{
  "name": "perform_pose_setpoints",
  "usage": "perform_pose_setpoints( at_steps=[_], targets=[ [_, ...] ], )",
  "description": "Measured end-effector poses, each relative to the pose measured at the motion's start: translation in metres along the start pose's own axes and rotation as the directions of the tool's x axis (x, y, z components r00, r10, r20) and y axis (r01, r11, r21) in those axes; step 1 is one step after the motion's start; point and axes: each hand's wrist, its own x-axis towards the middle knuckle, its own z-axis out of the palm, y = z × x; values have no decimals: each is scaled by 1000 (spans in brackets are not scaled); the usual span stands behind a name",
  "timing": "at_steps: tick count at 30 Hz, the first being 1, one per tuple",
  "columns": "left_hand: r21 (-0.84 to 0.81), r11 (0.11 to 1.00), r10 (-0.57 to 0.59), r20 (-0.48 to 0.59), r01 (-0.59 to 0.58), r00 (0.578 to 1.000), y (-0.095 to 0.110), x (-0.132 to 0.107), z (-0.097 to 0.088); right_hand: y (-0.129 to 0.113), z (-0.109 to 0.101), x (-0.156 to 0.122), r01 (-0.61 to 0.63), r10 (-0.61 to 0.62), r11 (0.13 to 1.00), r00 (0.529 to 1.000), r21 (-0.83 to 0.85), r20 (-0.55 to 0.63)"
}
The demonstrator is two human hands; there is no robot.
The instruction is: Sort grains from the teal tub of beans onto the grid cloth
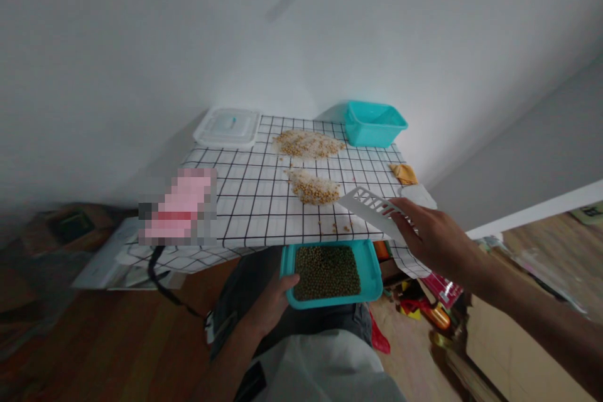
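Observation:
My left hand is closed on the left rim of a teal plastic tub, held just below the table's front edge. Small dark greenish beans cover the tub's bottom. My right hand grips a white slotted scoop, its tip beside a small pile of tan beans mixed with white grains. Behind that pile spreads a larger pile of the same mix. A few stray beans lie near the front edge of the table.
A checked cloth covers the table. At the back stand a teal bin on the right and a white lidded box on the left. An orange cloth lies at the right edge; a blurred pink object is at left.

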Motion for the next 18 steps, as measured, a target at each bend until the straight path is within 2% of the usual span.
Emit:
perform_pose_setpoints(
  at_steps=[4, 10, 14, 18],
  targets=[
    [-107, 994, -31, 23, 33, 999, 5, -4, -2, -1, 11, 2, -15, 15, 1000, 1000, 3, 20],
    [-77, 997, 3, -21, -5, 1000, 20, -12, 1, -28, 22, -6, 75, -84, 987, 994, 143, 64],
    [-105, 994, -8, 2, 8, 1000, 24, -14, 2, -37, 15, -6, 102, -114, 979, 992, 176, 60],
    [-83, 996, 7, -54, -11, 999, 30, -18, 7, -23, 3, -4, 12, -14, 986, 1000, 165, 9]
  ],
)
